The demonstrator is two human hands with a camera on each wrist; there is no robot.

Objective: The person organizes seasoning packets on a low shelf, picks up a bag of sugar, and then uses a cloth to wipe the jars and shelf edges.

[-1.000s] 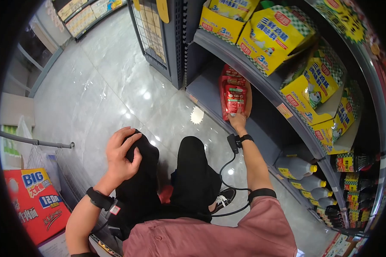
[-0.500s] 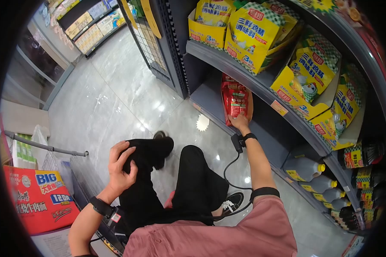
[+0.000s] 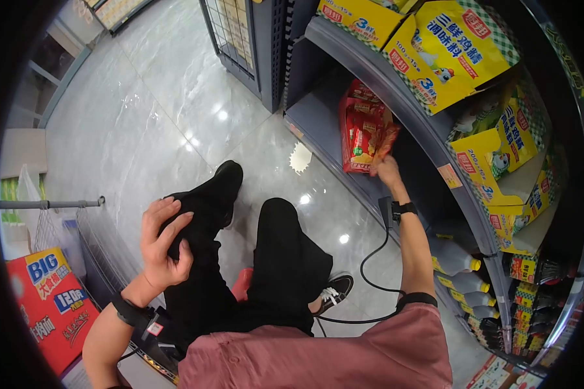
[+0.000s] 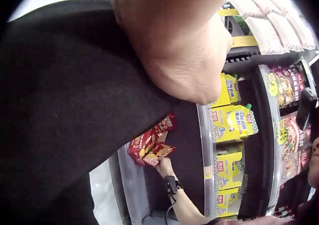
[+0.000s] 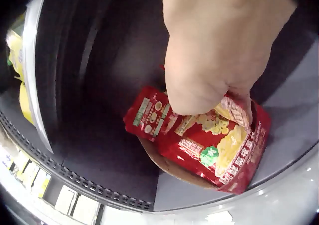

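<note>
On the bottom shelf sits a red display box [image 3: 358,166] of red seasoning pouches [image 3: 363,133]. My right hand [image 3: 388,171] is at the box's near right corner, pinching the end of one red pouch [image 3: 387,141] that stands tilted up from the others. In the right wrist view the right hand [image 5: 214,50] covers part of the pouches [image 5: 199,145], and the box's brown cardboard edge [image 5: 167,167] shows beneath them. My left hand [image 3: 165,245] rests on my left knee, fingers loosely bent, holding nothing.
Yellow seasoning boxes [image 3: 428,58] line the shelf above, whose edge [image 3: 396,113] overhangs the right arm. Bottles with yellow caps [image 3: 457,259] stand lower right. A shopping cart [image 3: 104,259] and a red noodle carton [image 3: 55,305] are at the left.
My right hand has shifted from the front of the red box to its right corner, and one pouch is now lifted at an angle. My left hand stays on the knee.
</note>
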